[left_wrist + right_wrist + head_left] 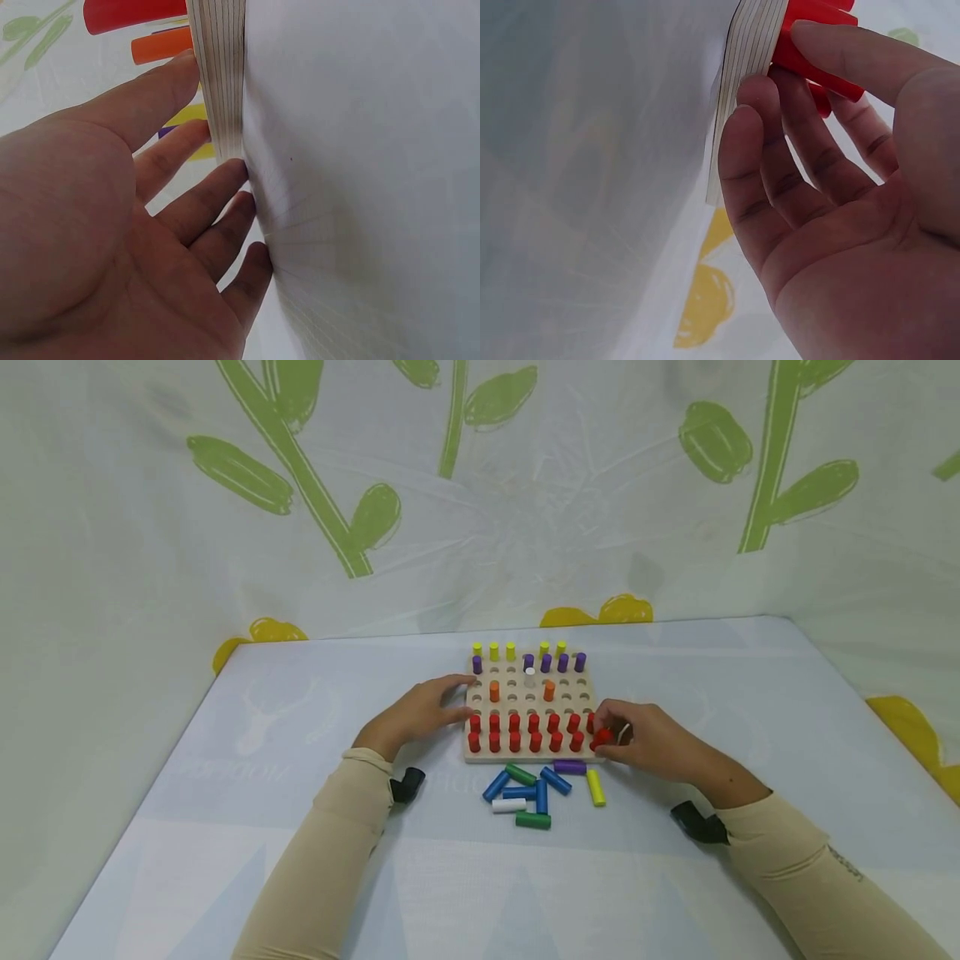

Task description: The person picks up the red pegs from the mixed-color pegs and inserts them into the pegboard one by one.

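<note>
A wooden pegboard (525, 759) with rows of holes lies on the table. My right hand (660, 745) is at its front right corner, thumb and finger pinching a red peg (601, 738) that stands upright at the end of the front row. In the right wrist view the thumb lies against that red peg (829, 66), close to the board face. Red pegs (514, 742) fill the two front rows. My left hand (412, 718) rests at the left edge, fingers spread and nearly straight; in the left wrist view thumb and fingertips touch the board's layered side (220, 67).
Farther back on the board stand orange pegs (494, 692), a white peg (529, 677), purple pegs (562, 662) and yellow pegs (494, 651). Loose blue pegs (542, 797), green pegs (532, 820), a white peg (509, 806), a purple peg (570, 767) and a yellow peg (596, 787) lie in front.
</note>
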A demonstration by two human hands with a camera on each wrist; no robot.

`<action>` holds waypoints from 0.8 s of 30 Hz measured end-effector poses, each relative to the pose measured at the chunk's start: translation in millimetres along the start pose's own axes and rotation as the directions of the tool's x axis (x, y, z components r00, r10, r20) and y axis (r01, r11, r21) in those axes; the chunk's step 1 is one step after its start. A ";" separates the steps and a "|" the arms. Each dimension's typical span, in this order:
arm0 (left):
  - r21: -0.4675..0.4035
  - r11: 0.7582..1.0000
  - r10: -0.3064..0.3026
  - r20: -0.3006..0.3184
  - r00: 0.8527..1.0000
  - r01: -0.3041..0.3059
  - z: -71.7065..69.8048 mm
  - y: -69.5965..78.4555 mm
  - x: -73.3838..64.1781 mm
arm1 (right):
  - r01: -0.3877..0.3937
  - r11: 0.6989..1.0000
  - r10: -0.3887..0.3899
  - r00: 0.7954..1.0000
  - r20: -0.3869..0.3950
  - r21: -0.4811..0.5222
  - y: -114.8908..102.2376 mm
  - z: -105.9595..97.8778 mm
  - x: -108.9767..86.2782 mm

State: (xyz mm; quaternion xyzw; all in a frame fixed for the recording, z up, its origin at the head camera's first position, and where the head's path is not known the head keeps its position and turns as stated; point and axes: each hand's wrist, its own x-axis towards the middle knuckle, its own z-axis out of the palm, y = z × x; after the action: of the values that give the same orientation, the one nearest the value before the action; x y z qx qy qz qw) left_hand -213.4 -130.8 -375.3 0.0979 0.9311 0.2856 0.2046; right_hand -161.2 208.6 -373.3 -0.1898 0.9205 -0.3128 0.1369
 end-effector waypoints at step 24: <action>-0.018 1.000 -0.024 -0.003 1.000 0.024 5.2 -8.4 -1.0 | 0.007 0.999 -0.007 1.000 0.012 0.034 0.9 8.7 2.2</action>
State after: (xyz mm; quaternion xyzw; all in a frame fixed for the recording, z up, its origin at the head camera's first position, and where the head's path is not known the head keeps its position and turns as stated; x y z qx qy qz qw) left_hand -210.8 -135.4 -383.7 0.0845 0.9299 0.2918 0.2074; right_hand -160.2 203.8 -380.9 -0.1927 0.9136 -0.3276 0.1446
